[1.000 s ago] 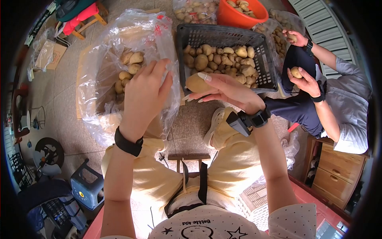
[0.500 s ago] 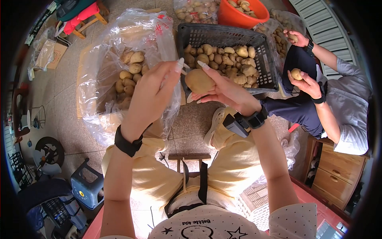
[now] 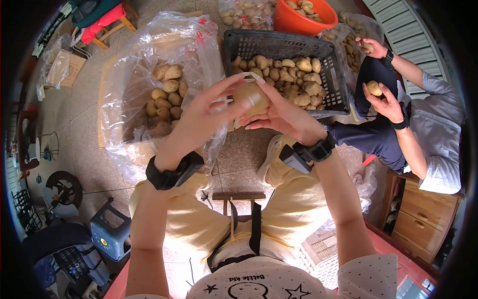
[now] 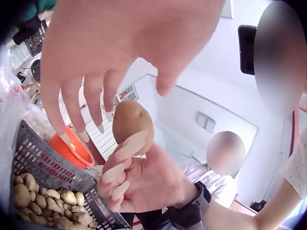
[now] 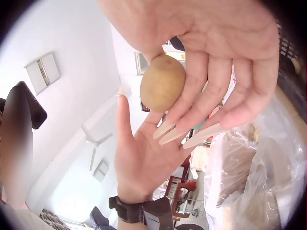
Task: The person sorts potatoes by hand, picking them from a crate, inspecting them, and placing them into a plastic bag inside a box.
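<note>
A large smooth brown potato (image 3: pixel 255 94) is pinched between the thumb and fingers of my right hand (image 3: pixel 291 117), in front of my lap. Long pale nails show on that hand in the left wrist view. My left hand (image 3: pixel 196 119) reaches in from the left, its fingers spread around the potato's near side. In the left wrist view this left hand (image 4: pixel 129 43) hangs over the potato (image 4: pixel 129 120) with straight fingers and a gap between. Beyond the hands, a black crate (image 3: pixel 338 94) holds many potatoes, and a clear plastic liner (image 3: pixel 129 65) holds several larger ones (image 3: pixel 164 103).
An orange bucket (image 3: pixel 303 22) with potatoes stands behind the crate, beside bags of potatoes (image 3: pixel 244 15). At the right a seated person (image 3: pixel 423 119) holds a potato in each hand. A blue stool (image 3: pixel 109 229) stands at the lower left, a wooden cabinet (image 3: pixel 418 214) at the right.
My left hand has moved from over the plastic liner rightward to the potato, its fingers spreading. The right hand has lifted and turned the potato slightly. The seated person has barely moved.
</note>
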Tool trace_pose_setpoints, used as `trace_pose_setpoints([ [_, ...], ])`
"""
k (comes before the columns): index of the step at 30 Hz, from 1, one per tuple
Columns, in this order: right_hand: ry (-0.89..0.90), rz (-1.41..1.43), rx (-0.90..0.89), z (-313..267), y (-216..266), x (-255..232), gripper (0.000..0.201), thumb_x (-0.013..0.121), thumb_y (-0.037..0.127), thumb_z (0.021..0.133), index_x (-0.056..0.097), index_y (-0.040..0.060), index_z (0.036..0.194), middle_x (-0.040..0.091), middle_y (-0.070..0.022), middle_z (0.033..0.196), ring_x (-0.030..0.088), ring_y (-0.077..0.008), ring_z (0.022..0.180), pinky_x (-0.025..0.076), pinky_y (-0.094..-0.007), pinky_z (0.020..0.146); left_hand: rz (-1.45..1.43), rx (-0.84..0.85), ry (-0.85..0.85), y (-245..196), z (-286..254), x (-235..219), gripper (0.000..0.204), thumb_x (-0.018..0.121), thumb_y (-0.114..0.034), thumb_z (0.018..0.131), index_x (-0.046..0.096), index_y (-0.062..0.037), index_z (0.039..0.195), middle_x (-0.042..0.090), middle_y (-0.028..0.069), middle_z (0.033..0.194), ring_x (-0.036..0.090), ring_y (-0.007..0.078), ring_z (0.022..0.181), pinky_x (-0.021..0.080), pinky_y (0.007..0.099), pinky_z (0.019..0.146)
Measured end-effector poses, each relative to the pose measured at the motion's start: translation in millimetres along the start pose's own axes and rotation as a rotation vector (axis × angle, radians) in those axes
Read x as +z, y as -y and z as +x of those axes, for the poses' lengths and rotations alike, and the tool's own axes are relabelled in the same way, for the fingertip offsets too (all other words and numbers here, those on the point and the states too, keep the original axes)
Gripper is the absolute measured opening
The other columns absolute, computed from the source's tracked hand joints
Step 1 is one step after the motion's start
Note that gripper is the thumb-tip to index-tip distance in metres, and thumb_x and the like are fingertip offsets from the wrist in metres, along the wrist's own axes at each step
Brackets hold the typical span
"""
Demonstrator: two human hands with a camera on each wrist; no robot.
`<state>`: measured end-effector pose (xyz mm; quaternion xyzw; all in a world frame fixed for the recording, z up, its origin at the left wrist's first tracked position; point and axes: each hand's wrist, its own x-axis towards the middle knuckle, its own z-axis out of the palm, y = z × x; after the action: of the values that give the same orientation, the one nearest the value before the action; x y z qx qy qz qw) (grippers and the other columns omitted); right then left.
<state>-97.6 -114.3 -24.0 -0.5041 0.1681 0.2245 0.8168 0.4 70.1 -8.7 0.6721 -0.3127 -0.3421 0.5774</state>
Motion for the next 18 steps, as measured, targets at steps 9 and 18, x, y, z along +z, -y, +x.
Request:
trace_pose_setpoints([
  [9, -0.035, 0.065, -0.033, 0.3, -1.7, 4.7, 0.062, 0.029, 0.058, 0.098, 0.044, 0.0106, 0.135, 0.06, -0.0059, 0.119, 0.057, -0.0158, 0.109, 0.045, -0.0347, 0.096, -0.086, 0.165, 0.04, 7.1, 3.9, 10.6, 0.062, 0.075, -0.012, 0.08, 0.047, -0.0045, 0.135, 0.06, 0.0079, 0.121, 0.056, 0.0165, 0.112, 0.044, 0.0313, 0.096],
  [18, -0.114, -0.13, -0.097, -1.6, -0.8, 8.5, 0.062, 0.029, 0.055, 0.1, 0.037, 0.0089, 0.14, 0.06, -0.0082, 0.119, 0.057, -0.0163, 0.108, 0.051, -0.0332, 0.087, 0.02, 0.184, -0.056, 6.3, 3.7, 13.6, 0.059, 0.075, -0.011, 0.078, 0.051, -0.0066, 0.132, 0.065, 0.0087, 0.108, 0.062, 0.0172, 0.101, 0.048, 0.0319, 0.089],
])
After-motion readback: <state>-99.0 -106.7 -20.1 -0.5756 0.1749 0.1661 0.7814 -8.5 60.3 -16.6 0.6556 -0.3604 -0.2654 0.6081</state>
